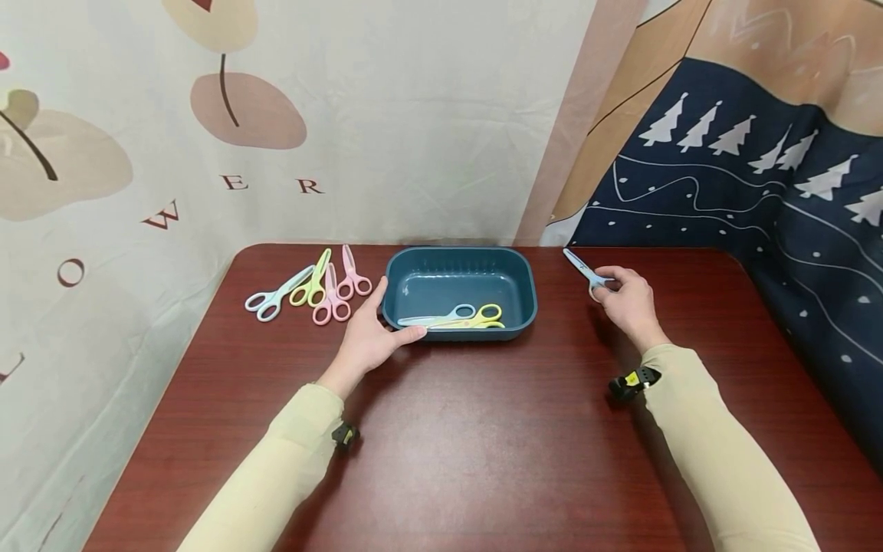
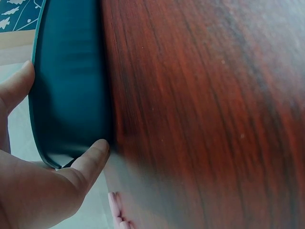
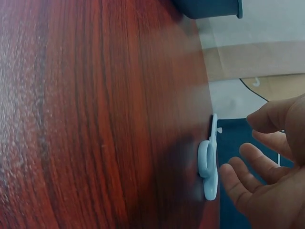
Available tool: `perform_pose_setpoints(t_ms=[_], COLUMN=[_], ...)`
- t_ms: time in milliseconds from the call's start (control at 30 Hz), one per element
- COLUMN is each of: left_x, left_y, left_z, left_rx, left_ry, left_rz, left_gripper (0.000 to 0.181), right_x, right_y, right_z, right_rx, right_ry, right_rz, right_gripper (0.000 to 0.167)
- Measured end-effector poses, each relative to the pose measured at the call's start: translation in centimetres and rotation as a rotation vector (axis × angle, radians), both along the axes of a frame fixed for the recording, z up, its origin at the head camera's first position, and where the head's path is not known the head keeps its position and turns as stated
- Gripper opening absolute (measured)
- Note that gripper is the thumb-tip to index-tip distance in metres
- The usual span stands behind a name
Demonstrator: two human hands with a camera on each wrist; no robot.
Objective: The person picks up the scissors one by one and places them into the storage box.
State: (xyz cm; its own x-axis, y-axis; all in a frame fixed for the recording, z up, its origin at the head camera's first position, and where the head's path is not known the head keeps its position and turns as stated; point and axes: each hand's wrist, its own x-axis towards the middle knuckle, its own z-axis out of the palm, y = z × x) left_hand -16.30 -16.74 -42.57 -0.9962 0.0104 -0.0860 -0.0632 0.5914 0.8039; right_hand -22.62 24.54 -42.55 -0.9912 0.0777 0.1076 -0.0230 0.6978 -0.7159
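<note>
Light-blue scissors [image 1: 582, 265]: lying on worktop [image 1: 483, 429], right of the blue tray [image 1: 530, 307]. Probably light, stiff, a little slick; best hold judged to be the finger loops. Right hand [image 1: 629, 303]: fingers parted, loosely bent, near the loops; no grip seen, contact unclear. Left hand [image 1: 366, 337]: fingers spread wide, touching tray's corner.

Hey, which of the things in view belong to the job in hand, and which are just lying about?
Seemingly in the job:
- teal tub, touched by the left hand
- blue scissors at the right hand
- scissors inside the tub
- probably the four scissors left of it

Just around:
- printed backdrop
- wrist gadget on the right arm
</note>
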Motion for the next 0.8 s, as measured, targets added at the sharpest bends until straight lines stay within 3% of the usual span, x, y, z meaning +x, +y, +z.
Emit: perform_pose_setpoints(t_ms=[800], left_x=[0.1], left_y=[0.0], left_z=[0.1], left_rx=[0.011], left_ry=[0.0], left_rz=[0.001], left_gripper=[0.112], right_x=[-0.5], right_y=[0.8], right_z=[-1.1], right_rx=[0.063], right_ry=[0.011], right_rz=[-0.065], right_gripper=[0.04])
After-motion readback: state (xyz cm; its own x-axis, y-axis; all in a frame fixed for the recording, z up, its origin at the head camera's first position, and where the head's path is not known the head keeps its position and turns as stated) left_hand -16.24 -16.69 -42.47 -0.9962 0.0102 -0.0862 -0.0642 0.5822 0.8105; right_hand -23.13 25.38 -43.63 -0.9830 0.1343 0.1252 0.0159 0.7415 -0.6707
